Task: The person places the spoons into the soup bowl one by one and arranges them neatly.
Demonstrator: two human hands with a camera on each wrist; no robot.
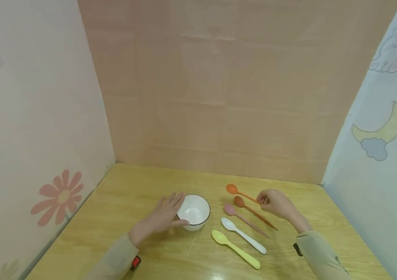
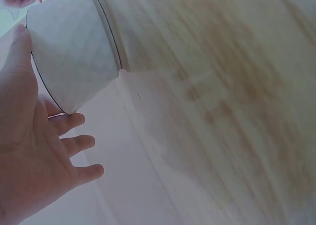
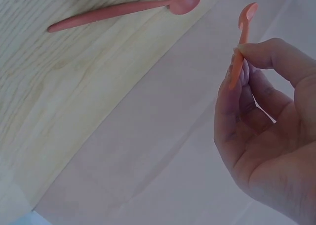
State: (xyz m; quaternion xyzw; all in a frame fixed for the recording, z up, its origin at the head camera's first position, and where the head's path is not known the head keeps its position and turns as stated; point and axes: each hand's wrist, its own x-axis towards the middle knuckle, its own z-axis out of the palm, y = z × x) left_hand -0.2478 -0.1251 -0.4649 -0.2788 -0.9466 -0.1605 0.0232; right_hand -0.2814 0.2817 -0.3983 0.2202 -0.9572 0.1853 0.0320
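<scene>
A white bowl (image 1: 194, 210) with a dark rim stands upright on the table. Against its left side rests my left hand (image 1: 161, 214), fingers spread and fairly straight, thumb by the near rim; the left wrist view shows the bowl's ribbed-looking outer wall (image 2: 74, 47) beside the palm. My right hand (image 1: 278, 204) pinches the handle of an orange spoon (image 1: 232, 189) between thumb and fingers. In the right wrist view this orange spoon (image 3: 244, 34) appears apart from the table. Closest to that hand lies a brown-red spoon (image 1: 254, 212).
Below the brown-red spoon, a pink spoon (image 1: 245, 221), a white spoon (image 1: 244, 235) and a yellow spoon (image 1: 236, 249) lie slanted in a row, bowls toward the upper left. Cloth walls with printed pictures flank the wooden table (image 1: 142, 182); a plain backdrop (image 1: 212, 116) closes its far edge.
</scene>
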